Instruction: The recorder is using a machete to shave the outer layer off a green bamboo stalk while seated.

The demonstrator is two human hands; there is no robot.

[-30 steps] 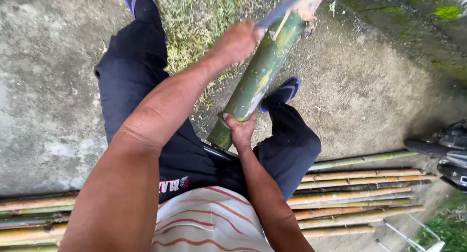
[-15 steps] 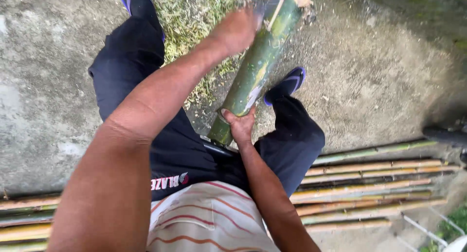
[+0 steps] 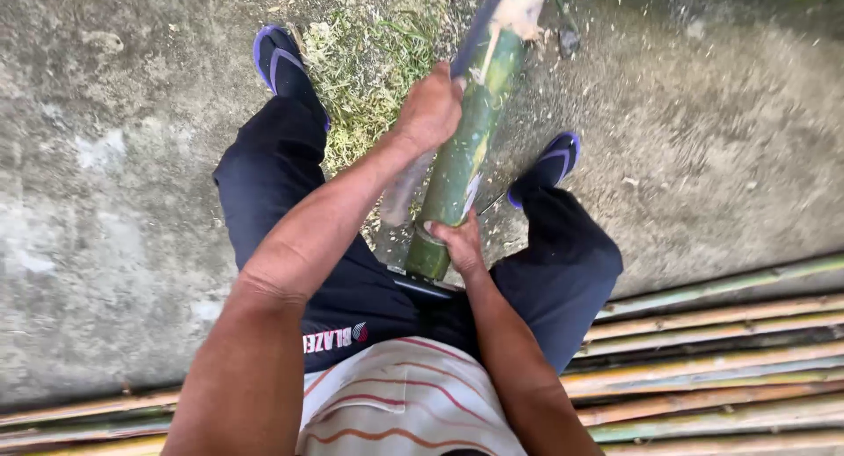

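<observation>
The left hand (image 3: 428, 111) is fisted, fingers curled tight round a handle; its forearm stretches from 7 o'clock up to centre. A dull blade (image 3: 406, 188) hangs below that fist, just beside the bamboo (image 3: 464, 148), a green pole slanting from the lap toward 1 o'clock. The right hand (image 3: 457, 243) clasps the pole's lower end, fingers wrapped round it. Grass (image 3: 374, 51) lies at 12 o'clock between two blue sandals. Split slats (image 3: 703, 368) lie at 4 o'clock. The pole's pale top is cut off by the frame; the handle is hidden inside the fist.
</observation>
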